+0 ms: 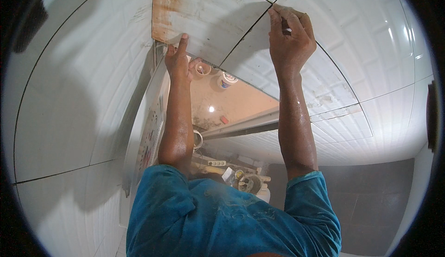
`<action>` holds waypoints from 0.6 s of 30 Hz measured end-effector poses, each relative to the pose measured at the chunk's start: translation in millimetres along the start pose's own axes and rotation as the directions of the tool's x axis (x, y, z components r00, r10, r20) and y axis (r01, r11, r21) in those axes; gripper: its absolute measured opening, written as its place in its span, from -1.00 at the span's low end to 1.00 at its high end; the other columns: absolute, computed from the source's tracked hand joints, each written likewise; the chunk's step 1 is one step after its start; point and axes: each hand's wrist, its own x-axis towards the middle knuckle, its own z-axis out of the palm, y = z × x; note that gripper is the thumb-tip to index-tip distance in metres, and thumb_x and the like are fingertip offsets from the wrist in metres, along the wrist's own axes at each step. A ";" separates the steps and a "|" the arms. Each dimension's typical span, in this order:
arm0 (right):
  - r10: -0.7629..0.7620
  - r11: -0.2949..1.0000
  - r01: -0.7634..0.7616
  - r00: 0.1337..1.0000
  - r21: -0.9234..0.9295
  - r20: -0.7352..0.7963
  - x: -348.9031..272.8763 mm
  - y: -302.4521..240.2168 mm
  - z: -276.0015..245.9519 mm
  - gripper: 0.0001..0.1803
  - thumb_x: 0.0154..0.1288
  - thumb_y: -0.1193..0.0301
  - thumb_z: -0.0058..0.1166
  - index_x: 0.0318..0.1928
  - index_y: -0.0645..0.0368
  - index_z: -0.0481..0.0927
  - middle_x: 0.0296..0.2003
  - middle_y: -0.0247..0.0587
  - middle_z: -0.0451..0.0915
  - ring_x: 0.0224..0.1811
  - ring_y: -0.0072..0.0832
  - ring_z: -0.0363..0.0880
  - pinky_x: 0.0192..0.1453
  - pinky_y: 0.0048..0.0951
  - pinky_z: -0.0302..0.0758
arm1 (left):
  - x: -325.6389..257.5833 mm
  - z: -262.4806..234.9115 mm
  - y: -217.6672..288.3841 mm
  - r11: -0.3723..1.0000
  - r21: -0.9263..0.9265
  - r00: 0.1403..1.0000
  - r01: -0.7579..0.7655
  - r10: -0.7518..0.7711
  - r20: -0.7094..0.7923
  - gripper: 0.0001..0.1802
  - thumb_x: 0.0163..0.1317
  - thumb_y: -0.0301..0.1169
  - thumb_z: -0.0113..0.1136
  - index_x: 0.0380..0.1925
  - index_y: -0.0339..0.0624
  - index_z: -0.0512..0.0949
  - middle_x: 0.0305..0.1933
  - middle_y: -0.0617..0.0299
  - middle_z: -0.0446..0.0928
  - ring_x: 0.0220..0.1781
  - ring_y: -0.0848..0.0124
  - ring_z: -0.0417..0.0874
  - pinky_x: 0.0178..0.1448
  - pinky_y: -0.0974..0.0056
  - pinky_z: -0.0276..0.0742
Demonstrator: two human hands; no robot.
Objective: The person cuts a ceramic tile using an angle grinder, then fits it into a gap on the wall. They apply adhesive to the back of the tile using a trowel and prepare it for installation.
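My left hand (178,60) is raised to the lower edge of a white wall tile (208,18) that has brown smears on its left side. The index finger stretches up onto the tile's face; the other fingers are spread around the edge, over the opening. Higher up and to the right, my right hand (294,39) is closed, its fingertips pinched at the dark joint where tile corners meet. A small white piece (288,30) shows between its curled fingers; its kind is too small to tell. Another white tile (252,48) lies beneath and beside this hand.
A doorway opening below the tiles shows an orange-toned floor (204,97) with a white bucket (226,80), a smaller container (202,68) and a reddish block (224,119). Tools, a power strip (216,163) and a dirty bucket (250,183) stand lower down. Tiled walls (60,95) rise alongside.
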 end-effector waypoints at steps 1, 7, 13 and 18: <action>0.004 1.000 -0.004 1.000 0.005 0.000 -0.1 0.1 -0.1 -0.90 0.18 0.47 0.35 -0.26 0.07 0.73 -0.31 -0.29 0.64 -0.42 -0.45 0.63 -0.37 -0.46 0.56 | -0.3 0.2 0.1 1.000 -0.003 1.000 0.003 -0.003 -0.002 0.09 0.16 -0.12 0.45 0.44 -0.39 -0.06 0.45 -0.15 0.17 0.53 -0.18 0.10 0.11 -0.34 0.63; 0.016 1.000 -0.016 1.000 0.014 0.013 0.5 -1.3 -1.7 -0.89 0.18 0.47 0.35 -0.26 0.07 0.73 -0.31 -0.29 0.63 -0.41 -0.44 0.63 -0.36 -0.46 0.57 | -3.0 2.2 1.5 0.999 -0.032 1.000 -0.007 0.008 0.018 0.09 0.15 -0.14 0.46 0.44 -0.39 -0.06 0.44 -0.20 0.19 0.52 -0.18 0.14 0.11 -0.33 0.64; -0.046 0.998 0.048 0.998 -0.049 0.043 2.2 -0.8 -4.8 -0.90 0.25 0.47 0.33 -0.21 0.14 0.76 -0.25 -0.26 0.68 -0.37 -0.61 0.70 -0.41 -0.59 0.72 | 2.5 0.7 -3.4 0.999 -0.020 0.995 0.033 -0.035 -0.098 -0.34 0.14 -0.15 0.47 0.17 -0.12 0.40 0.33 -0.02 0.27 0.32 -0.03 0.39 0.01 -0.23 0.70; -0.038 0.995 0.043 0.998 -0.086 0.053 2.0 0.4 -3.3 -0.89 0.25 0.46 0.33 -0.21 0.12 0.77 -0.23 -0.28 0.68 -0.35 -0.62 0.69 -0.37 -0.58 0.72 | 8.6 -2.2 -8.3 1.000 -0.007 0.999 0.015 -0.015 -0.050 -0.26 0.13 -0.14 0.48 0.22 -0.18 0.34 0.37 -0.05 0.23 0.44 -0.07 0.23 0.07 -0.31 0.64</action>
